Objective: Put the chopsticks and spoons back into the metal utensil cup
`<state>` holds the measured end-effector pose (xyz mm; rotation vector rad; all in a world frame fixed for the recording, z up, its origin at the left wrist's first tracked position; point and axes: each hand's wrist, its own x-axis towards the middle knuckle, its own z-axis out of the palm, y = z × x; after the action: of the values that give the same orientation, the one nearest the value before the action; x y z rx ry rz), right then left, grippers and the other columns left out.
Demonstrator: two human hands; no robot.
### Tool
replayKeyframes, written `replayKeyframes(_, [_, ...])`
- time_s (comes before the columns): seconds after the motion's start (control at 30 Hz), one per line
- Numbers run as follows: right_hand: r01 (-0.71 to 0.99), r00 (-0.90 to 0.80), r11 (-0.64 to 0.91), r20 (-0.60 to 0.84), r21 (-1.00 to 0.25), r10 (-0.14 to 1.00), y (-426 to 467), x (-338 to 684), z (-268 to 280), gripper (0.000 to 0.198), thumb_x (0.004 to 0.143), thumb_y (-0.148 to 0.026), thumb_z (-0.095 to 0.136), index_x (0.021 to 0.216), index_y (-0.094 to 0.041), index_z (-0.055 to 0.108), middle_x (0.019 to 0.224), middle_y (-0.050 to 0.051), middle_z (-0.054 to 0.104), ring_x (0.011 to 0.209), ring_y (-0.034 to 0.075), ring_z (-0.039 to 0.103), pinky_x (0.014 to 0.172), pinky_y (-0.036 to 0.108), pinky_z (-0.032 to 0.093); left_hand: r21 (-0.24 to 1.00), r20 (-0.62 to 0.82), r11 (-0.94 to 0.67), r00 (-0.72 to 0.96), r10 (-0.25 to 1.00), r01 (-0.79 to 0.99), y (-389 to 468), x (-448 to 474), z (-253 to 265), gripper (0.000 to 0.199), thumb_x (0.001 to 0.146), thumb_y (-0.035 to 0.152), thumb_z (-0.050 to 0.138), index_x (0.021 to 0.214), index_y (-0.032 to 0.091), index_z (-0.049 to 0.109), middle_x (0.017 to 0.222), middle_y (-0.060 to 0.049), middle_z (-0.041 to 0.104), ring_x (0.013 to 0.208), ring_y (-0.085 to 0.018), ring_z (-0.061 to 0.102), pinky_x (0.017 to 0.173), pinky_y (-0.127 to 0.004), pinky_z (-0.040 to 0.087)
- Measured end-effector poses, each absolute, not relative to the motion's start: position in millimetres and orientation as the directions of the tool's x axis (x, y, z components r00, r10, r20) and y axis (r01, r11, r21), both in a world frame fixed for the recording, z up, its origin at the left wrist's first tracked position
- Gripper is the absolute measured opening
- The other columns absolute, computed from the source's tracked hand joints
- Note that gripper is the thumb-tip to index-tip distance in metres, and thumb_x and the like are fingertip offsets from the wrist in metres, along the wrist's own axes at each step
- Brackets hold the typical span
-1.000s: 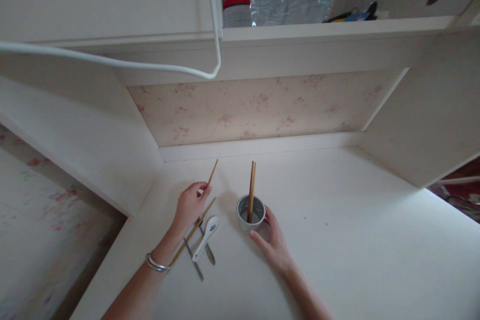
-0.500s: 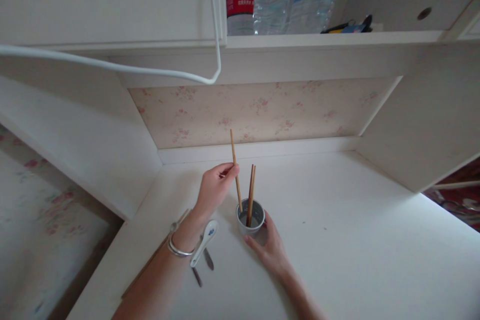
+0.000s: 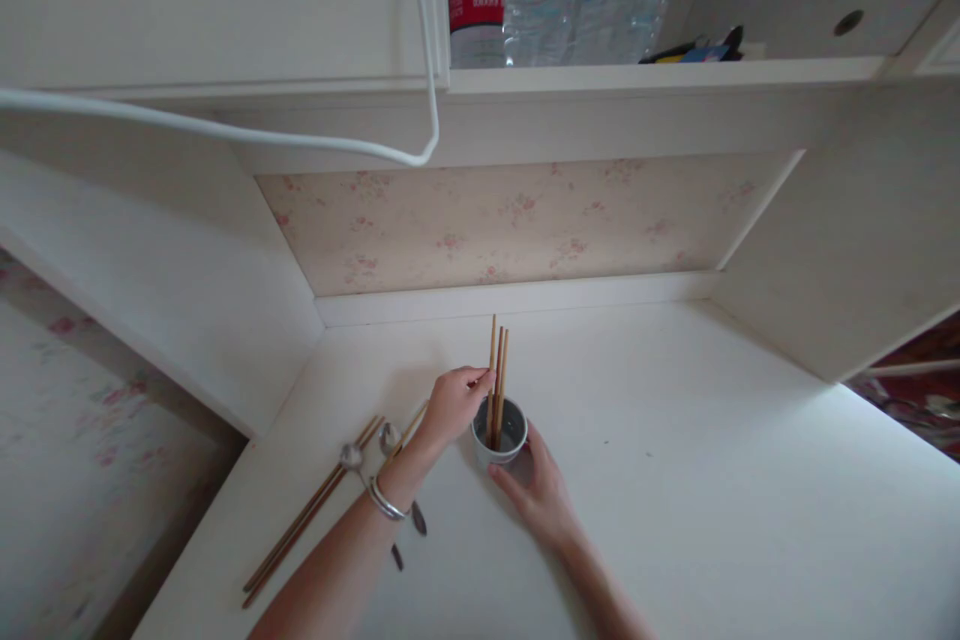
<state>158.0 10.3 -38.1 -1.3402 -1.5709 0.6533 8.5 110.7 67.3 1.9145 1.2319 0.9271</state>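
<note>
My left hand point(image 3: 459, 402) pinches a light wooden chopstick point(image 3: 493, 340), whose lower end is down inside a grey cup point(image 3: 480, 450). Two more chopsticks point(image 3: 503, 380) lean in the same cup, close beside it. My right hand point(image 3: 536, 480) is curled around the cup's right side, thumb at the front, steadying it on the white desk. Left of my left forearm lie a pair of brown chopsticks point(image 3: 300, 530) and two metal spoons, one spoon point(image 3: 351, 457) resting over the pair. Another light chopstick point(image 3: 415, 425) is partly hidden by my wrist.
The white desktop point(image 3: 675, 520) reaches to a flower-patterned back wall point(image 3: 525, 220). Above hangs a shelf with plastic bottles point(image 3: 544, 0). A white cable point(image 3: 300, 137) droops in front of the cabinet at upper left. Side panels stand left and right.
My left hand has moved down and right, lowering its chopstick deeper into the cup beside the other two. The white spoon is now hidden behind my forearm. My right hand stays on the cup.
</note>
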Motion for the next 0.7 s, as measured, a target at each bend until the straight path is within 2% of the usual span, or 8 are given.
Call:
replayKeyframes(0.23, [0.433,0.019,0.257,0.294,-0.864,0.956,10,159,-38,0.067,0.083,-0.040,0.066,0.141,-0.021,0.037,0.138,0.014,0.053,0.126,0.030,0.051,0.104,0.050,0.043,0.779,0.216,-0.389,0.372,0.903,0.492,108,6,63,0.040,0.092,0.044,0.045,0.081,0.019,0.075,0.083,-0.003,0.071,0.079,-0.017,0.064,0.075,-0.026,0.045])
replayKeyframes(0.4, [0.424,0.004,0.257,0.286,-0.868,0.958,9,159,-35,0.067,0.083,-0.039,0.066,0.142,-0.022,0.037,0.138,0.013,0.053,0.127,0.030,0.051,0.105,0.049,0.042,0.815,0.184,-0.352,0.371,0.910,0.460,98,4,61,0.040,0.092,0.044,0.045,0.081,0.019,0.074,0.086,-0.004,0.071,0.083,-0.018,0.065,0.079,-0.027,0.047])
replayKeyframes(0.53, [0.421,0.001,0.261,0.288,-0.869,0.958,9,159,-36,0.069,0.083,-0.039,0.066,0.143,-0.022,0.037,0.139,0.014,0.053,0.128,0.031,0.050,0.105,0.052,0.042,0.925,0.128,-0.223,0.301,0.945,0.308,81,1,52,0.039,0.090,0.047,0.051,0.109,0.017,0.069,0.115,-0.009,0.068,0.108,-0.021,0.062,0.095,-0.031,0.045])
replayKeyframes(0.63, [0.406,-0.004,0.271,0.295,-0.873,0.955,7,159,-39,0.074,0.081,-0.037,0.067,0.146,-0.024,0.033,0.143,0.013,0.049,0.131,0.031,0.047,0.106,0.056,0.039,0.986,0.062,-0.102,0.282,0.957,0.129,61,-2,38,0.063,0.083,0.047,0.063,0.137,0.018,0.048,0.140,-0.012,0.052,0.129,-0.025,0.048,0.110,-0.037,0.035])
replayKeyframes(0.7, [0.355,0.023,0.271,0.298,-0.895,0.954,3,160,-39,0.077,0.082,-0.036,0.066,0.148,-0.027,0.027,0.148,0.013,0.042,0.134,0.031,0.043,0.107,0.057,0.038,0.999,0.030,-0.036,0.301,0.953,0.016,49,-3,26,0.082,0.079,0.045,0.070,0.147,0.018,0.033,0.148,-0.014,0.042,0.135,-0.026,0.041,0.114,-0.041,0.030])
